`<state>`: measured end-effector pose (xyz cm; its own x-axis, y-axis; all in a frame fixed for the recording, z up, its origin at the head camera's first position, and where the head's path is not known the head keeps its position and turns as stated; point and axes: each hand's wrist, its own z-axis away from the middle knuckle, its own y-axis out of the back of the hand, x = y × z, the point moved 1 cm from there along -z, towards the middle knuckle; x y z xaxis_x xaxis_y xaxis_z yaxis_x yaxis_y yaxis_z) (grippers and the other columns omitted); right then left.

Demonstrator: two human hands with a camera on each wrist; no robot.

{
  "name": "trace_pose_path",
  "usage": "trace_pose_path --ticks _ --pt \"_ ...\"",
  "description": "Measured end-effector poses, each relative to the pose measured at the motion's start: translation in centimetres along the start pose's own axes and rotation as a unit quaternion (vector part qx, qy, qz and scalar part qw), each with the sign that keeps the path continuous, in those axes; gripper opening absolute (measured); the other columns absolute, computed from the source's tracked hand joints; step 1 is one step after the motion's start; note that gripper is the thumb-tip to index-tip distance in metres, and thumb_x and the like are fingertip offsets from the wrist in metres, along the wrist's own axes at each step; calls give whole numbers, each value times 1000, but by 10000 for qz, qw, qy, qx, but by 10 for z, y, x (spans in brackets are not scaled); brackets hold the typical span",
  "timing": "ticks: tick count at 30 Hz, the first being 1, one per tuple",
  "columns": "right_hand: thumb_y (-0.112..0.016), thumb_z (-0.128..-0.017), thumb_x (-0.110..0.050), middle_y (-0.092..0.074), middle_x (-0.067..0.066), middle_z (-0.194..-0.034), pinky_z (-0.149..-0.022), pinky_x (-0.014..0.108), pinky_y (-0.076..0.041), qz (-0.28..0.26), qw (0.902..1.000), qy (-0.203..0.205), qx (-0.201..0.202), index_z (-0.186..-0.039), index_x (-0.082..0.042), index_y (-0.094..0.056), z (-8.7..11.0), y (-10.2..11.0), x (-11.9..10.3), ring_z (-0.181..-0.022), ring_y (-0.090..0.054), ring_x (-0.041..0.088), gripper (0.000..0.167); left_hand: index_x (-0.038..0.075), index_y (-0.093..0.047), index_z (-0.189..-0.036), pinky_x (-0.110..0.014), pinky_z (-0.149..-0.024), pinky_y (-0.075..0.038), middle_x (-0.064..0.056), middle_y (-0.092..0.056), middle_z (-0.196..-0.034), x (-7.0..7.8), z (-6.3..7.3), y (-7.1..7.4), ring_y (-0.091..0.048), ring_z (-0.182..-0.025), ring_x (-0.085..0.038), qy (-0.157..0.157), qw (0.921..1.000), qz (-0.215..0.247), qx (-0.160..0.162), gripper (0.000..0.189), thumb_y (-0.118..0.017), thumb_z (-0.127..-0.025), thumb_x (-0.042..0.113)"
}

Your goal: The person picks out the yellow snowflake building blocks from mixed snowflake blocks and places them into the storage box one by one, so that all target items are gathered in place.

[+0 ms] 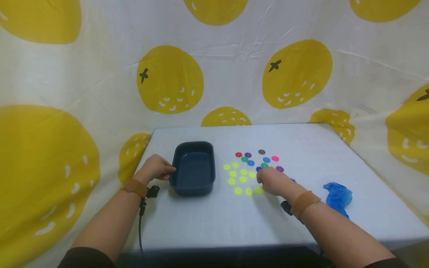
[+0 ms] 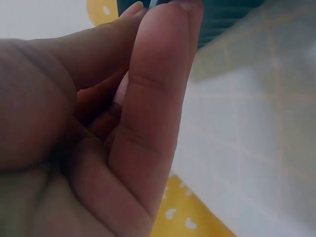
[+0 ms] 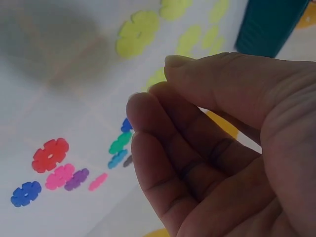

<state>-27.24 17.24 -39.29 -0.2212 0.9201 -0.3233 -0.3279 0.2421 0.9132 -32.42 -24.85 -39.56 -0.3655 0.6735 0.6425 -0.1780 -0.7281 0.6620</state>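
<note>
In the head view, my left hand (image 1: 156, 168) is at the left side of a dark blue-grey rectangular basin (image 1: 192, 188), its thumb and fingers pinching the rim. The left wrist view shows these fingertips close together at the ribbed basin (image 2: 222, 22). Over the flower-shaped plastic discs, my right hand (image 1: 273, 181) hovers with loosely bent fingers. A small gap parts its thumb and index fingertips, and nothing shows held there. Nearest to it is a yellow disc (image 1: 252, 174); another yellow disc (image 3: 137, 34) lies beyond the thumb in the right wrist view.
Several yellow discs (image 1: 242, 179) lie right of the basin. Behind them are mixed-colour ones, among them a red disc (image 1: 238, 154) and a pink disc (image 1: 275, 158). Crumpled blue plastic (image 1: 338, 197) sits at the right of the white table (image 1: 207, 227). A patterned curtain (image 1: 234, 85) stands behind.
</note>
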Motion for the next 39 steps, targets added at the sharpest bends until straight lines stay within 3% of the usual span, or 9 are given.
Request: trace_pose_path --ticks 8,19,39 --pt "-78 -92 -12 -70 5 -108 -92 45 -57 157 9998 -29 -71 -124 -10 -72 -6 -10 -2 -102 -64 23 33 -1 -76 -114 -25 -65 -59 -12 -74 -89 3 4 1 -70 -67 -18 71 10000 -16 -22 28 -78 -93 17" --pt "-80 -90 -16 -59 -1 -87 -85 39 -53 298 9993 34 -243 -113 -15 -68 -8 -16 -2 -90 -56 18 26 -1 -76 -114 -25 -66 -59 -12 -74 -89 3 11 -4 -69 -69 -18 -13 9999 -86 -53 28 -76 -94 19" --pt "-86 -83 -13 -59 0 -84 -83 38 -52 441 9986 6 -298 -108 -15 -67 -22 -21 -3 -88 -56 19 31 -1 -77 -112 -25 -65 -59 -11 -74 -86 -2 4 -2 -68 -66 -17 -126 9999 -36 -91 26 -77 -94 18"
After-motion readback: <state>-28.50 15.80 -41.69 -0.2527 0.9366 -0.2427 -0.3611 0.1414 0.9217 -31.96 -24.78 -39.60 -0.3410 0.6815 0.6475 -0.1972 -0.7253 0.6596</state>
